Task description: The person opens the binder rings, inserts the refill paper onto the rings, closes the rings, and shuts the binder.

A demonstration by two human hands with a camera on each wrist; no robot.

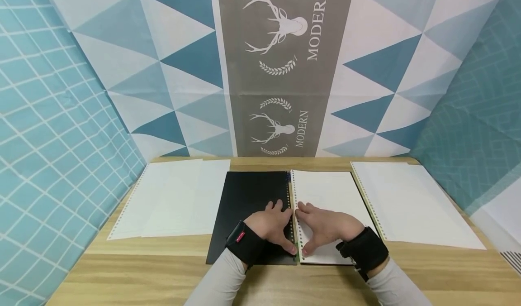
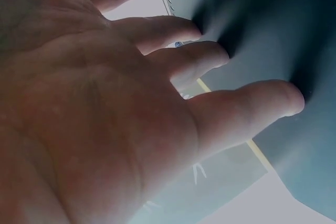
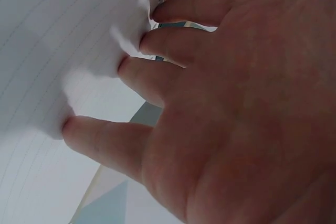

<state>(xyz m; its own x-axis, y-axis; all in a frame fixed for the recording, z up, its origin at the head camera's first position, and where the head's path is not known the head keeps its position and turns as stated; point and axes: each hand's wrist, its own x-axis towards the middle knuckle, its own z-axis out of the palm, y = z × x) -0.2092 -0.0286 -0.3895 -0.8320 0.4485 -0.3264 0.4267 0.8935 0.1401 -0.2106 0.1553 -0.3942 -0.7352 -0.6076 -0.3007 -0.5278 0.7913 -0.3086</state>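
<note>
An open loose-leaf binder lies between both hands, its black cover (image 1: 248, 190) on the left and a stack of white lined paper (image 1: 329, 186) on the right. Rows of punched holes line the inner edges by the spine. My left hand (image 1: 270, 224) rests its spread fingertips on the black cover beside the spine. Mirroring it, my right hand (image 1: 327, 225) presses spread fingertips onto the paper near its holes. In the right wrist view the paper (image 3: 47, 40) dimples under the fingertips. Neither hand grips anything. The binder's rings are mostly hidden.
Loose punched sheets (image 1: 175, 197) lie to the left on the wooden table (image 1: 163, 270). Another set of punched sheets (image 1: 423, 202) lies on the right, close to the binder. A patterned cloth wall (image 1: 281, 79) stands behind the table.
</note>
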